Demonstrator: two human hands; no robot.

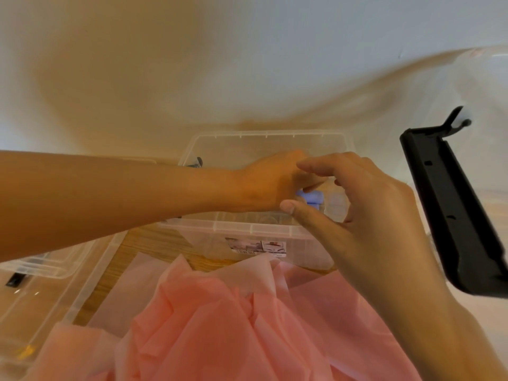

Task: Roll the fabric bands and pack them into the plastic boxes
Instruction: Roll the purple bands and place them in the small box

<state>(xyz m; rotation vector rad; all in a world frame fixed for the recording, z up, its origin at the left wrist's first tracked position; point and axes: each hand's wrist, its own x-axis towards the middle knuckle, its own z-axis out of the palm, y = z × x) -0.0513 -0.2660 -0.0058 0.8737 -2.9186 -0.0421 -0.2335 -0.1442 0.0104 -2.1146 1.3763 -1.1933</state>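
Observation:
A clear plastic box (236, 228) stands in front of me on the wooden table. Inside it lies a rolled blue fabric band (312, 198). My left hand (270, 182) reaches over the box from the left, and its fingers curl round the blue roll. My right hand (354, 213) hovers just above the box's near rim with thumb and fingers spread and relaxed, holding nothing. A heap of pink fabric bands (225, 320) lies loose nearest me, unrolled.
A black lid clip on a clear lid (450, 204) stands tilted at the right. More clear boxes and lids (46, 268) lie at the left, under my forearm. A pale wall rises behind the box.

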